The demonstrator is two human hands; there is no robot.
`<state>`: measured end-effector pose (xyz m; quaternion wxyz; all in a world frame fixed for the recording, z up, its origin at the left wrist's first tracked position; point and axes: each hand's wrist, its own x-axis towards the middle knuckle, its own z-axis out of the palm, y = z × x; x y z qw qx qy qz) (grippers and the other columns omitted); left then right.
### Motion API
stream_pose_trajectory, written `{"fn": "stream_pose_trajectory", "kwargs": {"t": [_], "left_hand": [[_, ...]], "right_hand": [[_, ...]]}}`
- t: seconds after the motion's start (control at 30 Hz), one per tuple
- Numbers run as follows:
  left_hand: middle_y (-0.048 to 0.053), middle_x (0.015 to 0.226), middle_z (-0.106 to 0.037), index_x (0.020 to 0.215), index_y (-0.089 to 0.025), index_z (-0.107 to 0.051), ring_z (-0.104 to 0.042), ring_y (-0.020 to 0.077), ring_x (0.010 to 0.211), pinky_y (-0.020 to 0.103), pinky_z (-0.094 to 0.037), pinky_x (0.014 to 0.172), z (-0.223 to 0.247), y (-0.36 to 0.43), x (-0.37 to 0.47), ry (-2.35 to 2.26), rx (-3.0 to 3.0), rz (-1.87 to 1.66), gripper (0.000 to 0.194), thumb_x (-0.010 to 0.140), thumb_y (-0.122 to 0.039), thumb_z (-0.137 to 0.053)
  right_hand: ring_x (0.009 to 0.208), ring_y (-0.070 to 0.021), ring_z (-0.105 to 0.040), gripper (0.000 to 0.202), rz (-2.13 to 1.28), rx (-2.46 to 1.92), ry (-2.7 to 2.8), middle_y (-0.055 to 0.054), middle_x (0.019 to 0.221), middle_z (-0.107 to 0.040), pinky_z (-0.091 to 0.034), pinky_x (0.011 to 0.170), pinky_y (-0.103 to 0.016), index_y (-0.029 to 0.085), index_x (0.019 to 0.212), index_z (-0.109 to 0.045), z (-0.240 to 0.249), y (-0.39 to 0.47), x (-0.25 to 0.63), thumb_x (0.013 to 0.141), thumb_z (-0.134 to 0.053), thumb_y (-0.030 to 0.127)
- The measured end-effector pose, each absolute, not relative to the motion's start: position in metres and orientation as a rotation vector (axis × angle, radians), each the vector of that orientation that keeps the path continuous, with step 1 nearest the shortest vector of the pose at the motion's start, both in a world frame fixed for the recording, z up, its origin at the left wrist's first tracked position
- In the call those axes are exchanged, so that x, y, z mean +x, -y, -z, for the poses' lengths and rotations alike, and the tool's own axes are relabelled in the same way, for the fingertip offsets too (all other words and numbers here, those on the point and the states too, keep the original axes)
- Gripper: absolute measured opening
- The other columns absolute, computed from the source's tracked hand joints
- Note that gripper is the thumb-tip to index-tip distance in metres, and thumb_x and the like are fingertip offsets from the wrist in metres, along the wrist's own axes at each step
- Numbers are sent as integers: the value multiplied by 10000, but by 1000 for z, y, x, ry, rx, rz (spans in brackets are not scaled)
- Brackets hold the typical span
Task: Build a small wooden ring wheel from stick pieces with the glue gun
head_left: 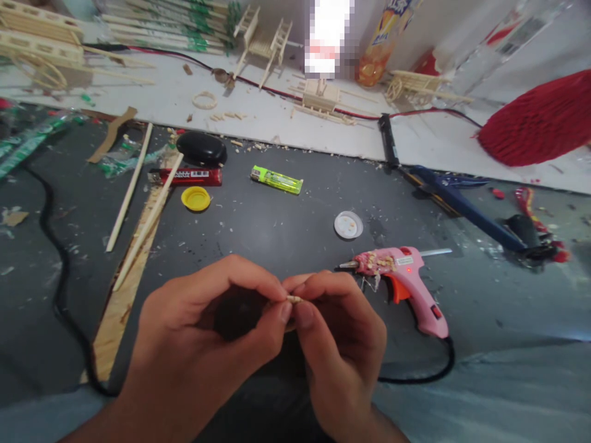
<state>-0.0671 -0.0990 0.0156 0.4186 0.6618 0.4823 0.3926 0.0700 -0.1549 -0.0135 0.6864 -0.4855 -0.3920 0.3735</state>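
Between the fingertips of both hands is a small pale wooden piece [293,299], mostly covered by the fingers. My left hand [207,332] pinches it from the left with thumb and forefinger. From the right, my right hand [341,332] pinches it the same way, its fingertips touching those of the left. Just right of the hands, a pink hot glue gun [410,264] lies on its side with a clear glue stick in its back and a red light lit. A white cap [348,226] lies beyond its nozzle.
Ahead lie a green lighter [277,179], yellow cap [196,199], red lighter [198,177] and black mouse-like object [202,148]. Two sticks and a wooden strip [111,344] are at left; blue-handled pliers [475,209] at right. Miniature wooden carts [321,95] stand on the white ledge.
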Motion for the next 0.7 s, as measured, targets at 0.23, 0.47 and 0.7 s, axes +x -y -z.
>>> {"fn": "stream_pose_trajectory", "kwargs": {"t": [0.23,0.47,0.7], "left_hand": [[-169,707,-801,773,-364,-789,-728,50,542,47,-534,526,-15,100,-66,-1232,1650,-976,161,863,-231,-795],[-178,720,-808,794,-375,-797,-728,46,540,44,-531,524,-17,99,-68,-1230,1659,-969,160,866,-233,-789],[-164,693,-794,800,-375,-793,-700,64,504,76,-539,495,-14,100,-69,-1199,1649,-987,148,869,-248,-820]], "right_hand": [[817,-121,-794,264,-856,-1080,880,15,935,-850,-673,804,-197,272,1050,-836,14,156,72,968,-768,31],[822,-135,-807,237,-852,-1094,887,5,932,-853,-679,795,-211,262,1034,-823,12,156,71,966,-776,40],[816,-149,-810,227,-824,-1106,917,-11,931,-853,-688,787,-230,260,1044,-814,14,155,72,976,-770,48]]}}
